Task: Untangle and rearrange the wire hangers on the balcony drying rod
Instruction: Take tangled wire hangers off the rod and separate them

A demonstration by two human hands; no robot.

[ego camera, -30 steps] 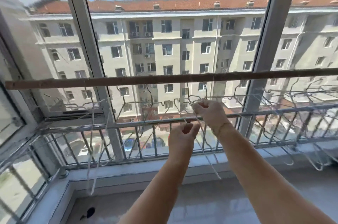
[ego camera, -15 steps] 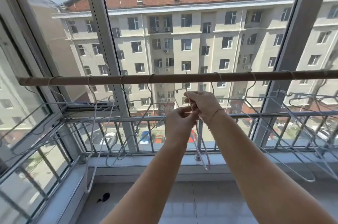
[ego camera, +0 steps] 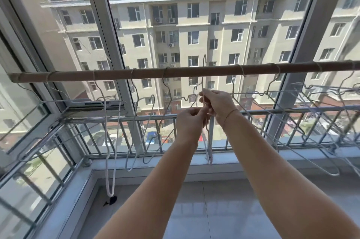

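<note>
Near the middle of the rod: both hands hold one thin grey wire hanger (ego camera: 208, 153) just under the long brown drying rod (ego camera: 175, 72). Its hook pokes up above the rod and does not sit on it. Its body hangs down to the white sill (ego camera: 253, 158).
Left hand: the left hand (ego camera: 190, 121) pinches the wire between thumb and fingers, lower down.
Right hand: the right hand (ego camera: 218, 102) has its fingers curled round the neck of the hanger, a bit higher. The two hands touch.
How it will feel: I think the hanger is very light and springy. It is thin and smooth, so it may slip or spin in the fingers. A hard pull could bend it.
Where to hold it: the neck just under the hook looks best, with the other hand low on the body to stop it swinging.
Left end of the rod: a few loose hangers (ego camera: 148, 131) hang by their hooks, apart from each other. A long white loop (ego camera: 110, 180) hangs there too, almost down to the floor.
Right end of the rod: a tangled bunch of hangers (ego camera: 311, 90) lies crossed over and through each other. I think most of the work is there.
Room: this is a balcony with big windows in grey frames (ego camera: 105, 24). A grey metal railing (ego camera: 292, 110) runs outside the glass. The shiny grey tile floor (ego camera: 214, 209) has a small dark thing (ego camera: 111, 200) on it under the white loop. A tall pale building (ego camera: 194, 24) stands across the street.
</note>
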